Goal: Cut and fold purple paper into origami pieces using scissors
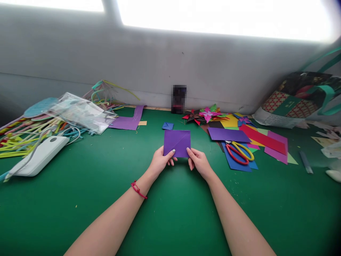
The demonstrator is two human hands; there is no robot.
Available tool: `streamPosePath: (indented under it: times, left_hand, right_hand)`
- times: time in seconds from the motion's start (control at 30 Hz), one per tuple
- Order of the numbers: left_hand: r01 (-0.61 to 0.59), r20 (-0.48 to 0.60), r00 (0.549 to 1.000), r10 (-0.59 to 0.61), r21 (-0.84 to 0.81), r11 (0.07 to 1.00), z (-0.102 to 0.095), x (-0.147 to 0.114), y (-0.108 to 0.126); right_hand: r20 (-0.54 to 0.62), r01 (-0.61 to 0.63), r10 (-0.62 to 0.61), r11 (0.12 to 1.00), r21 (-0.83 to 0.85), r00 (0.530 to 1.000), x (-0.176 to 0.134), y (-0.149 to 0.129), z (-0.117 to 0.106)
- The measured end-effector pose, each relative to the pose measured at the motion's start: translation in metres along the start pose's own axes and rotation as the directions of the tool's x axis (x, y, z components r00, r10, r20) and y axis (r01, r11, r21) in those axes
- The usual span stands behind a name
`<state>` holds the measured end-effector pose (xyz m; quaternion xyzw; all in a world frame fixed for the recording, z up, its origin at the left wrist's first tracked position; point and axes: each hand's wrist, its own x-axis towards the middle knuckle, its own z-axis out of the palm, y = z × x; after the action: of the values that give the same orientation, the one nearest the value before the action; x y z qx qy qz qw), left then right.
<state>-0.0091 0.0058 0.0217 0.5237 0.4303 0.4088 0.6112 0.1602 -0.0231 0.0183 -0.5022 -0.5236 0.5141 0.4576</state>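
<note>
Between my two hands is a square of purple paper with a diagonal crease line across it. My left hand grips its lower left corner, thumb on the front and fingers behind. At the lower right corner, my right hand pinches the paper the same way. A small folded blue paper piece lies on the green table just beyond the square. To the right, scissors with red and yellow handles rest on blue paper, near a purple paper strip.
Folded paper stars sit by the wall, with red paper nearby. At left are a white device, a clear plastic bag and several pipe cleaners. A patterned bag stands at back right; a dark pixelated object leans centrally.
</note>
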Motion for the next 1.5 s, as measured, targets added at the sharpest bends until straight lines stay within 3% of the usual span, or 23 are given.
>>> streamPosePath:
  times: [0.17,0.43,0.6,0.8,1.1,1.5]
  left_hand:
    - [0.015,-0.005,1.0,-0.015,0.005,1.0,0.001,-0.001,0.002]
    - [-0.013,0.072,0.997,0.013,0.001,1.0,0.001,-0.003,0.001]
    - [0.023,0.161,0.987,-0.013,-0.059,0.998,-0.001,-0.005,0.002]
    - [-0.008,-0.04,0.999,0.001,-0.172,0.985,-0.016,0.0,0.014]
    - [-0.02,0.152,0.988,0.033,-0.09,0.996,-0.02,-0.006,0.022]
    - [0.016,0.273,0.962,0.021,-0.133,0.991,-0.02,-0.006,0.018]
  right_hand:
    - [0.037,0.003,-0.003,1.0,0.006,0.999,0.001,0.0,0.0]
    - [-0.001,0.025,-0.025,0.999,0.023,1.0,0.0,0.001,-0.001]
    - [-0.138,0.006,0.014,0.99,0.14,0.99,0.002,0.003,-0.005]
    - [-0.022,-0.059,0.069,0.952,0.299,0.997,-0.002,0.0,-0.013]
    - [0.051,-0.116,0.105,0.921,0.372,0.993,-0.005,-0.002,-0.018]
    - [0.065,-0.139,0.124,0.894,0.425,0.99,-0.006,-0.001,-0.017]
